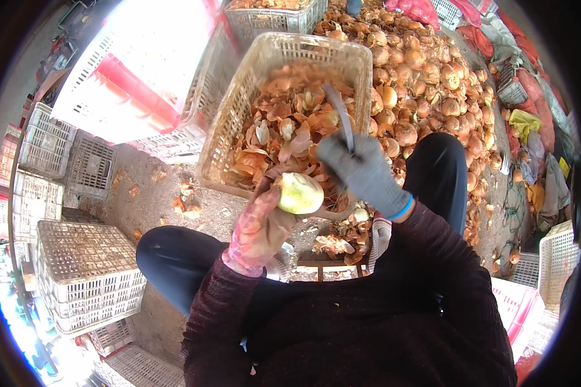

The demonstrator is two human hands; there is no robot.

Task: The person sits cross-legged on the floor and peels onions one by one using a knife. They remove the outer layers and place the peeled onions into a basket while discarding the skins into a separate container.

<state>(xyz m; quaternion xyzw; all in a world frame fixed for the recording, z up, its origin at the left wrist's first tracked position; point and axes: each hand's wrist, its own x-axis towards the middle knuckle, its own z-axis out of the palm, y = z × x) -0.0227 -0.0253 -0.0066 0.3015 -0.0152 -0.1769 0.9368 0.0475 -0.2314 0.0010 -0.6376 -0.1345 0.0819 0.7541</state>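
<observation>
A peeled, pale green-white onion [300,194] rests in my left hand [263,220], which wears a pink patterned glove with a tan palm. My right hand [360,167], in a grey knit glove with a blue cuff, grips a knife [340,112]; its blade points up and away from me. Both hands are over the near edge of a dirty white plastic crate [216,140]. Inside the crate lie loose brown onion skins [283,121]. The knife's handle is hidden in my fist, and the blade is apart from the onion.
A large heap of unpeeled onions [431,92] spreads beyond the crate to the right. Stacked plastic crates [92,275] stand at the left, with a brightly lit crate [126,72] farther up. Onion scraps [341,244] lie between my knees. Bags and sacks [537,106] line the right side.
</observation>
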